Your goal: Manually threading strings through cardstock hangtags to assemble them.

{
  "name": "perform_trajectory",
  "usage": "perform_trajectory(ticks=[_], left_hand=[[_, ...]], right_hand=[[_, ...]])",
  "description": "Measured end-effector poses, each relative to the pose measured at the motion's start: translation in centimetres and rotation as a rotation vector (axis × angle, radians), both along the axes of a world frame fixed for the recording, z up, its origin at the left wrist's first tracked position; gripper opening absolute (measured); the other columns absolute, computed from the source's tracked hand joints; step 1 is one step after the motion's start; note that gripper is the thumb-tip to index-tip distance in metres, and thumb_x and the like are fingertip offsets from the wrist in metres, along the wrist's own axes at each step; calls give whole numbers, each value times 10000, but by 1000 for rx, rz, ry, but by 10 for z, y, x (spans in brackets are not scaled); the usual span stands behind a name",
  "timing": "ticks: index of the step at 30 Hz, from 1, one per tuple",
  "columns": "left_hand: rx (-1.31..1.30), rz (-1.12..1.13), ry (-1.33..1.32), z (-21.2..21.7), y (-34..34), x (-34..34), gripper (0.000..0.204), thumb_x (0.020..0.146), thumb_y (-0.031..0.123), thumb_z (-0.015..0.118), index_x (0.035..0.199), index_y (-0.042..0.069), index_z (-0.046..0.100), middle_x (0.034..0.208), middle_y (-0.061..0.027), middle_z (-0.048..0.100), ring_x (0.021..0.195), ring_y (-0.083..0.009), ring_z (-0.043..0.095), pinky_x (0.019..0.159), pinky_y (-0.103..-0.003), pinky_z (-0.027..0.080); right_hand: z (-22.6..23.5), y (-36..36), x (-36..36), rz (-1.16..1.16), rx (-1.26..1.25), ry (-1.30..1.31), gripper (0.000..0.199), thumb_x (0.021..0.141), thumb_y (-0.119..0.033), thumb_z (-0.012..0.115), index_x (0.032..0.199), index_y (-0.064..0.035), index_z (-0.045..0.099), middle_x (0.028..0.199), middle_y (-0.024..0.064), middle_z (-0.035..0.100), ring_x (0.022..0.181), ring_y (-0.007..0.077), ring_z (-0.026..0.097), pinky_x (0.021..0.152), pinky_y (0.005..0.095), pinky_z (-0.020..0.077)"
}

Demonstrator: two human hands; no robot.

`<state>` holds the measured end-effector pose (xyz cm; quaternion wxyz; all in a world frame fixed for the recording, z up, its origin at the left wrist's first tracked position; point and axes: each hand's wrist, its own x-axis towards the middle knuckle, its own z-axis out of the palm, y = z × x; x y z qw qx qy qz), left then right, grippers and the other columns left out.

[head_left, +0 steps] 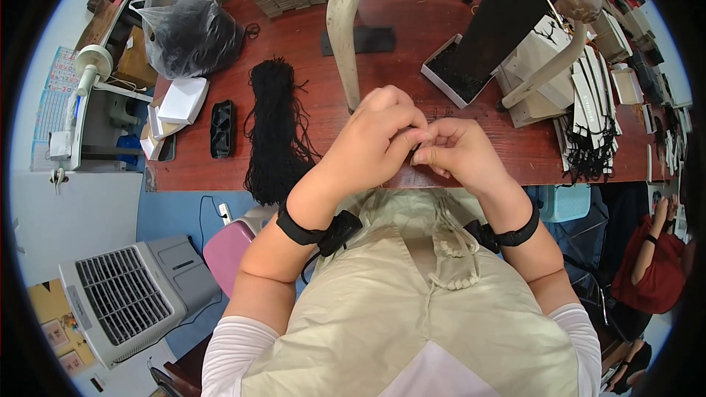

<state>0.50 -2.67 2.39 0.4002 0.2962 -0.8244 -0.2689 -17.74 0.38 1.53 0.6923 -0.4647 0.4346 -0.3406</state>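
Pale clothing [353,316] fills the foreground; beyond it, the left hand [379,136] and right hand [462,151], curled nearly closed, together pinch a mostly hidden dark piece [415,149] over the worktop [193,167].

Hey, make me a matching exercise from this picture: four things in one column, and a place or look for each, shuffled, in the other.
Things:
1. left hand
2. bundle of strands
3. plastic bag
4. slatted appliance

Descriptions:
A. see-through, with dark contents
B. grey, in the picture's lower left
C. close beside the right hand
D. black, lying lengthwise on the red-brown table

Pairs: 1-C, 2-D, 3-A, 4-B
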Motion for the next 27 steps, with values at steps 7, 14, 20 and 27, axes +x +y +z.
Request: perform_trajectory(ticks=[7, 14, 20, 27], left_hand=[[677, 117, 201, -16, 18, -4, 107, 900, 107, 622, 950, 12, 619, 876, -12, 635, 741, -53, 557, 662, -207, 461], [672, 140, 186, -21, 22, -6, 74, 883, 70, 630, 912, 3, 618, 875, -22, 596, 723, -69, 562, 632, -214, 456], [378, 177, 132, -15, 22, -11, 45, 860, 26, 612, 887, -7, 599, 852, -60, 577, 728, -102, 566, 593, -238, 461], [240, 195, 36, -11, 24, -11, 81, 842, 9, 610, 921, -3, 601, 862, -77, 575, 745, -151, 586, 672, -250, 484]], right_hand=[[-10, -2, -7, -218, -98, -87, 75, 766, -8, 708, 787, -6, 636, 712, 36, 638, 522, 48, 479, 450, 188, 355], [-13, -1, -5, -231, -130, -40, 91, 783, -27, 701, 797, -4, 615, 724, 53, 638, 538, 60, 498, 465, 189, 367], [-12, -4, -6, -201, 140, -397, 106, 853, -83, 652, 837, -31, 561, 736, 61, 619, 577, 78, 525, 494, 199, 384], [-19, -5, -8, -274, -10, -246, 105, 819, -20, 665, 803, -22, 562, 799, 82, 640, 588, 92, 541, 507, 209, 415]])
